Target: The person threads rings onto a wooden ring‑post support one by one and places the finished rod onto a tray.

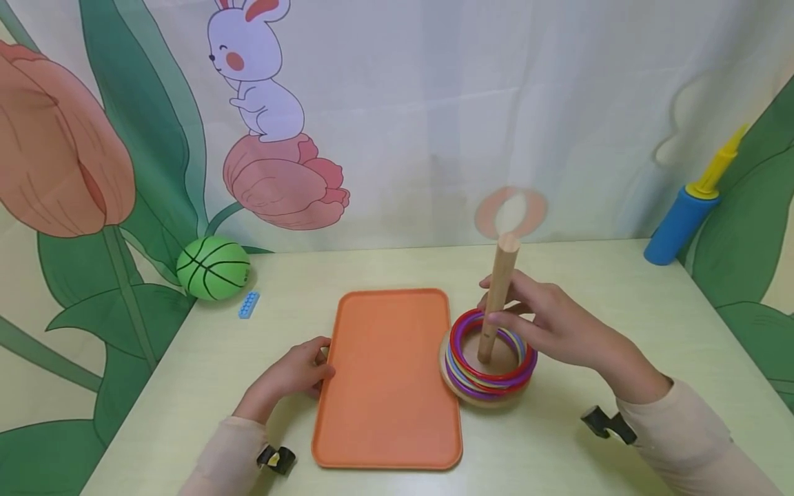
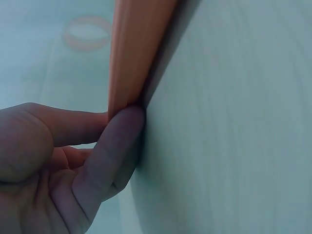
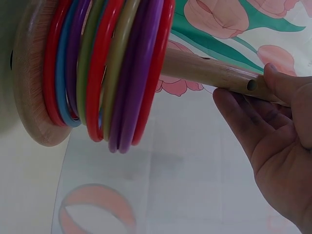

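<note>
At the left long edge of an orange tray [image 1: 391, 393], my left hand [image 1: 296, 370] pinches the rim. The left wrist view shows that rim [image 2: 134, 58] between the thumb and the fingers [image 2: 122, 131]. My right hand [image 1: 552, 320] grips the wooden post [image 1: 504, 265] of a ring stand, and the right wrist view shows the thumb and fingers around the post [image 3: 214, 73]. Several coloured rings [image 3: 102, 73], red, purple, blue, green and yellow, are stacked around the post above the round wooden base [image 3: 31, 97]. The base overlaps the tray's right edge; whether it touches the tray I cannot tell.
A green ball [image 1: 213, 268] stands at the table's back left corner, with a small light blue toy brick [image 1: 249, 304] beside it. At the back right is a blue and yellow hand pump [image 1: 682, 217]. A printed curtain [image 1: 403, 124] hangs behind the table [image 1: 620, 296].
</note>
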`<state>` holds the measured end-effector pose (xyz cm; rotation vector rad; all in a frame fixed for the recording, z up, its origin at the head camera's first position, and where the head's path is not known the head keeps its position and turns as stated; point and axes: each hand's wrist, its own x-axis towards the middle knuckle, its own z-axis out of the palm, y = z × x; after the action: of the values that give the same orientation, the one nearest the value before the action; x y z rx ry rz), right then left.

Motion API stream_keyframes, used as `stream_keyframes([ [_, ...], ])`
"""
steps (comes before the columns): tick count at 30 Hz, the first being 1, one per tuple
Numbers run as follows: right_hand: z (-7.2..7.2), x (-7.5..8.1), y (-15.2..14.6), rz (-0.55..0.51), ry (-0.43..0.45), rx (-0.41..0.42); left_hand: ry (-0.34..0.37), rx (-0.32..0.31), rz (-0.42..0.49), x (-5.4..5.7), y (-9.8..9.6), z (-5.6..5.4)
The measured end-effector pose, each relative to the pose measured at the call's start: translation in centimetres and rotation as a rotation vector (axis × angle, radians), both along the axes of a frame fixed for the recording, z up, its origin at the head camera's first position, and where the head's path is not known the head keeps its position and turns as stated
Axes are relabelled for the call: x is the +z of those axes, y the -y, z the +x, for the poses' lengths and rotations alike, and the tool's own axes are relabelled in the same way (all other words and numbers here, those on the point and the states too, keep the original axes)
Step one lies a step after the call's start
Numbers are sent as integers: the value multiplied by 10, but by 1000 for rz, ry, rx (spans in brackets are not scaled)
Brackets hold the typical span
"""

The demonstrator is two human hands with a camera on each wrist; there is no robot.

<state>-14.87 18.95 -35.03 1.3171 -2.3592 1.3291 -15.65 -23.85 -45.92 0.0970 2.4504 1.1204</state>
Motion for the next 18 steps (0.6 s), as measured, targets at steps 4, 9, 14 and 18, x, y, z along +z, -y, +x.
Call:
stream_keyframes([
  [4, -1, 1, 1, 4, -7, -7, 7, -7, 19, -3, -12, -1],
  [9, -1, 2, 1, 13, 4, -18, -4, -36, 38, -4, -26, -1],
  [14, -2, 0, 2, 13, 17, -14, -9, -59, 76, -5, -40, -1],
  [18, -4, -1, 4, 14, 14, -11, -10, -83, 112, -6, -52, -1],
])
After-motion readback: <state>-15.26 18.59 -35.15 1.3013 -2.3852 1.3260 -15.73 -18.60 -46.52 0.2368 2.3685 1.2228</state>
